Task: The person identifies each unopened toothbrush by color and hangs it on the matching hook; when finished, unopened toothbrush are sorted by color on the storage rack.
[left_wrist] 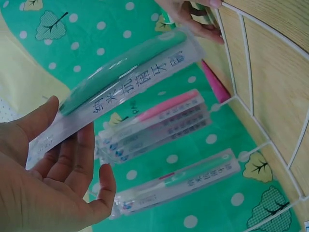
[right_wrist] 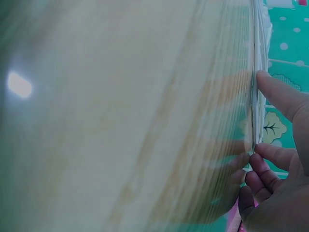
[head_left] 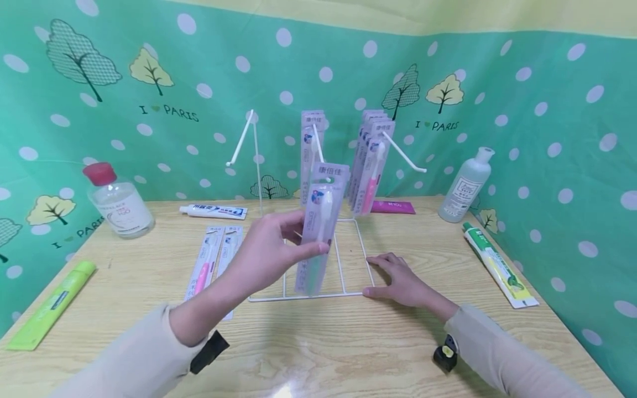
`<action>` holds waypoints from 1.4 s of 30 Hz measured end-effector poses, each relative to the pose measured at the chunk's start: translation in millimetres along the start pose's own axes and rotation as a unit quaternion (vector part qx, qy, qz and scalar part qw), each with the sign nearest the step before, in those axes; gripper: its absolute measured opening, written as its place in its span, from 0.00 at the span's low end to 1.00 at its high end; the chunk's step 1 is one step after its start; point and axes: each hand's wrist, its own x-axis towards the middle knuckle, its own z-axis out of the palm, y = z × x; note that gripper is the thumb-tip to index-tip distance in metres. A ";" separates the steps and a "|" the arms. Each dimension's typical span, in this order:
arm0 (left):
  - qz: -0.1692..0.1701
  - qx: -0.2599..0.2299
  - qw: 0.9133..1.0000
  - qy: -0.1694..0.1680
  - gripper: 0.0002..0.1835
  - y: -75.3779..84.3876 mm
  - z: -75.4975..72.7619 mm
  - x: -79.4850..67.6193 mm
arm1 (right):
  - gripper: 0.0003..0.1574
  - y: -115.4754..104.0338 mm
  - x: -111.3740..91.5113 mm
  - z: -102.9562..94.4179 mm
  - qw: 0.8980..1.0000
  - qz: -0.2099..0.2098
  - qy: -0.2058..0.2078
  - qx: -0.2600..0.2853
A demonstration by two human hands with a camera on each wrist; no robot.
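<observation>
My left hand (head_left: pixel 269 249) pinches a packaged toothbrush (head_left: pixel 323 221) between thumb and fingers, upright in front of the rack's middle hook (head_left: pixel 317 141). Its green handle (left_wrist: pixel 125 72) shows through the clear blister in the left wrist view. On the white wire display rack (head_left: pixel 308 297), packaged toothbrushes (head_left: pixel 306 160) hang from the middle hook, and several more with a pink-handled one in front (head_left: pixel 370 177) hang on the right hook (head_left: pixel 405 155). The left hook (head_left: pixel 241 138) is bare. My right hand (head_left: pixel 403 282) touches the right front of the rack's base, thumb and forefinger spread along the wire.
Two packaged toothbrushes (head_left: pixel 204 265) lie left of the rack. Around it are a red-capped bottle (head_left: pixel 124 210), a green tube (head_left: pixel 52 307), a white toothpaste tube (head_left: pixel 214 211), a magenta box (head_left: pixel 393 207), a clear bottle (head_left: pixel 465 188) and a green-yellow toothpaste tube (head_left: pixel 500 268). A dotted curtain (head_left: pixel 199 55) stands behind.
</observation>
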 end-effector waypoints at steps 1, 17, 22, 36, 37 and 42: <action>-0.003 -0.009 1.000 -0.002 0.20 -0.6 0.8 0.8 | 0.51 0.1 0.0 0.2 1.000 -0.001 0.000 -0.001; -0.067 -0.157 0.985 0.014 0.17 -33.4 14.3 37.5 | 0.50 0.1 -0.9 -1.2 1.000 0.003 0.000 -0.001; -0.079 -0.179 0.980 0.033 0.18 -43.7 17.0 54.4 | 0.50 -1.7 -1.3 -2.4 1.000 0.001 0.002 0.003; -0.107 -0.216 0.966 0.094 0.24 -70.2 17.2 102.0 | 0.50 -0.5 -1.8 0.2 1.000 0.008 0.001 -0.006; -0.109 -0.215 0.966 0.097 0.24 -70.5 17.4 104.3 | 0.50 -0.3 -1.7 0.3 1.000 0.007 0.002 -0.006; -0.120 -0.217 0.962 0.112 0.24 -71.3 17.5 115.3 | 0.50 -0.2 -1.6 0.3 1.000 0.007 0.001 -0.002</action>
